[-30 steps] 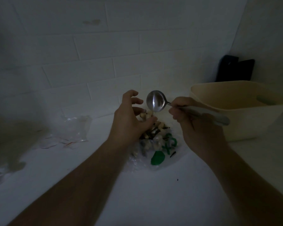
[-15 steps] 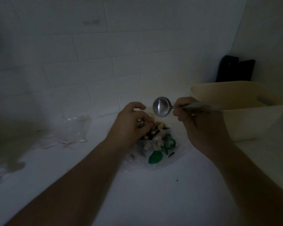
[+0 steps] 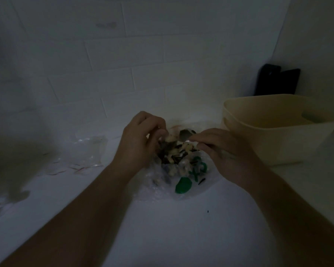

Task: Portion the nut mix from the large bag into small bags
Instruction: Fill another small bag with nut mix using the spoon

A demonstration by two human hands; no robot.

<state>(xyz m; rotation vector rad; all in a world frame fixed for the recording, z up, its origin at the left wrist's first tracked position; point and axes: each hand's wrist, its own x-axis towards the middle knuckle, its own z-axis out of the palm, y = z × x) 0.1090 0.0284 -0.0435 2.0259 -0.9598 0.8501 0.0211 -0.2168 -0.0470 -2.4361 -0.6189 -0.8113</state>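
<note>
Spoon [image 3: 187, 134] lowered (into nut mix [image 3: 176, 151])

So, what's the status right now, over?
Left hand holds clear large nut-mix bag open. Right hand dips shiny metal spoon in. Nothing blocking.

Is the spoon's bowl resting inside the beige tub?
No, the spoon sits at the nut bag's mouth, left of the beige tub.

Shiny metal spoon [image 3: 186, 134]; crinkled clear plastic large bag [image 3: 183, 176]; glossy clear small bags [image 3: 89, 151] at nine o'clock; smooth matt plastic tub [image 3: 278, 143] at three o'clock.
</note>
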